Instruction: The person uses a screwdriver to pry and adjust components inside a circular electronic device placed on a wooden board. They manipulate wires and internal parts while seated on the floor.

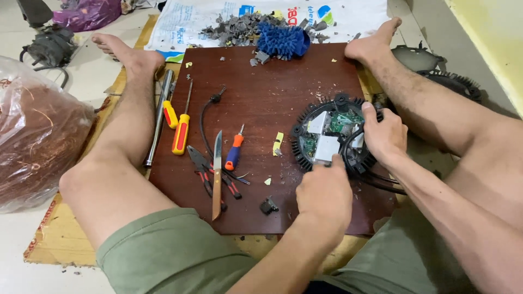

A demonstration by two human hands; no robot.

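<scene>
Black finned round lamp housing (305,155) lies opened, green circuit board (343,122) exposed; I see my left hand (324,190) pinching its white box (326,148), right hand (384,133) clamping the rim. Parts remain inside.

The person wore olive-green shorts (163,256) of a plain, soft cloth, with a stitched hem that ran across the thigh at about seven o'clock in the head view; the second leg of the shorts showed at about five o'clock. Both legs were bare below the hems and carried dark hair along the shins. The feet were bare, without shoes or socks, one at about eleven o'clock and the other at about one o'clock. The left hand (325,193) and the right hand (385,135) were bare too, with no gloves, rings or watch to be seen, and the forearms had no sleeves and bore fine dark hair.
</scene>
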